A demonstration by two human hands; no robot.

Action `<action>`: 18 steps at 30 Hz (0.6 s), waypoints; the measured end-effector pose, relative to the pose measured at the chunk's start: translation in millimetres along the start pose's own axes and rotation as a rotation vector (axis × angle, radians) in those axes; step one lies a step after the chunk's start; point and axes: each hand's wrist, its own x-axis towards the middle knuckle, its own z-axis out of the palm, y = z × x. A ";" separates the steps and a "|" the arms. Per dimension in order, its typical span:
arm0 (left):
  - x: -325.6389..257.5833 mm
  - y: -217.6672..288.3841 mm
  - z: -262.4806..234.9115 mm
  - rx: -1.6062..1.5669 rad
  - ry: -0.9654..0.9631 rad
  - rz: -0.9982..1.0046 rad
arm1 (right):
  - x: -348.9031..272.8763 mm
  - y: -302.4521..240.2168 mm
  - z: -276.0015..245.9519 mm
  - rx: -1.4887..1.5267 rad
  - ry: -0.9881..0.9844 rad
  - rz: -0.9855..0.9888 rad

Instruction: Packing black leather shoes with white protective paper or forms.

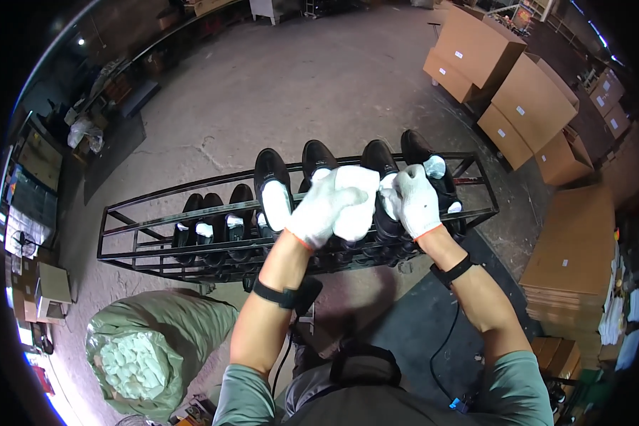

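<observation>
You've got both gloved hands up over the rack [121, 234] — left hand [318, 209] clenched round a white paper wad [355, 202], right hand [417, 199] pinching its edge, probably to shape it for stuffing. The wad's crumpled and soft, right above the black shoes [273, 186] on the rack.

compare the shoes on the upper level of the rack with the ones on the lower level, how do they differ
The upper shoes stand higher on the rack, toward its middle and right; the lower shoes sit left of them. The upper shoes look larger and show their full toes; the lower shoes are partly hidden behind rails. The gloved left hand and right hand hold white paper over the upper shoes, while the lower shoes are untouched. All are black with white stuffing inside.
</observation>
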 end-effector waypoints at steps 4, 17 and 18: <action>-18.0 -25.4 20.4 -0.052 0.095 0.076 | 12.8 2.3 -9.6 -0.109 -0.070 -0.088; 6.3 -93.1 109.1 1.179 0.211 0.557 | -54.9 -25.1 -155.7 0.497 -0.197 -0.071; 9.8 -110.3 114.7 0.770 0.146 0.540 | -63.4 -15.1 -152.3 0.278 -0.090 -0.272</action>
